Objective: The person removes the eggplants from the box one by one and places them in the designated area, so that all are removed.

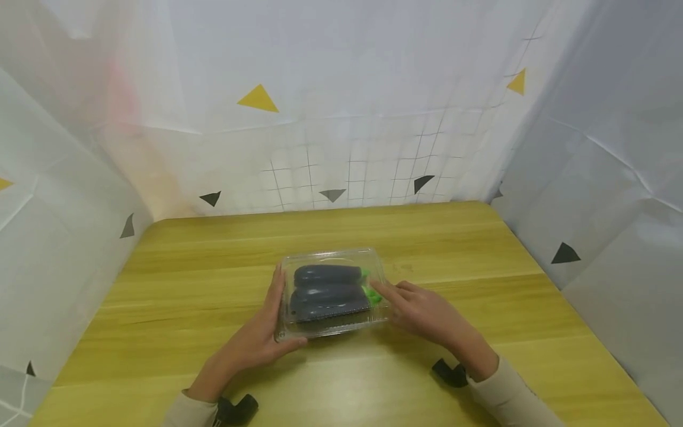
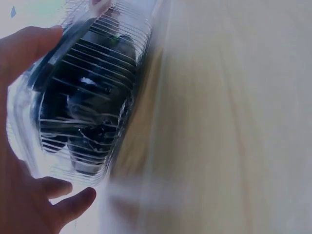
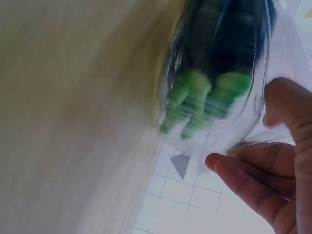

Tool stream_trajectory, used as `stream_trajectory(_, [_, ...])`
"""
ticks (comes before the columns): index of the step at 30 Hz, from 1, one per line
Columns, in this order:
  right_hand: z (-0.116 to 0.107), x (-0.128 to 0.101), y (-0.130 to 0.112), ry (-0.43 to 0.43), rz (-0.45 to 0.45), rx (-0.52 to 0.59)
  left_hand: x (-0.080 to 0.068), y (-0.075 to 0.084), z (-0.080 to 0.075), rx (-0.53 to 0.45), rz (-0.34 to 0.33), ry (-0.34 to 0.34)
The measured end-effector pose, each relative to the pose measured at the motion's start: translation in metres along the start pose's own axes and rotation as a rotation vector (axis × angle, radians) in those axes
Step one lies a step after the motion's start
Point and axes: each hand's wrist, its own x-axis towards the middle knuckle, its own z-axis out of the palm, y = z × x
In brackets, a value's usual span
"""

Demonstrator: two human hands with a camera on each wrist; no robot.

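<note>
A clear plastic clamshell box (image 1: 376,263) lies closed on the wooden table (image 1: 203,267). Inside lie two dark purple eggplants (image 1: 326,274), their green stems (image 3: 195,97) pointing right. My left hand (image 1: 261,338) holds the box's left end, with the fingers along its side and the thumb at the near left corner. In the left wrist view the ribbed box (image 2: 87,97) sits between thumb and fingers. My right hand (image 1: 421,308) lies at the right end, its straight fingers touching the lid's edge by the stems.
White sheeting with yellow and grey triangles (image 1: 258,99) walls in the table at the back and on both sides. Bare wood stretches around the box. Black camera straps (image 1: 450,373) sit at both wrists.
</note>
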Motion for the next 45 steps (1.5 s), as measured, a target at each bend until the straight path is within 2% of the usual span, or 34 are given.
stream_trajectory(8, [0.005,0.001,0.004,0.121,-0.097,-0.073,-0.002,-0.001,-0.002,-0.001,-0.013,0.009])
stream_trajectory(18, [0.014,0.001,-0.001,0.257,-0.034,-0.108,-0.002,-0.003,0.000,-0.013,-0.045,0.038])
stream_trajectory(25, [0.014,0.000,-0.001,0.270,0.016,-0.092,-0.002,-0.005,0.001,0.003,-0.020,0.047])
stream_trajectory(30, [0.016,-0.002,-0.001,0.299,0.025,-0.069,-0.002,-0.006,0.004,0.014,0.003,0.084])
stream_trajectory(35, [0.016,-0.001,-0.001,0.301,0.039,-0.057,-0.003,-0.006,0.008,0.005,-0.017,0.141])
stream_trajectory(38, [0.016,-0.001,-0.002,0.306,0.045,-0.056,-0.003,-0.006,0.010,-0.004,-0.022,0.152])
stream_trajectory(45, [0.016,0.000,-0.002,0.318,0.058,-0.040,-0.004,-0.004,0.009,0.009,0.044,0.137])
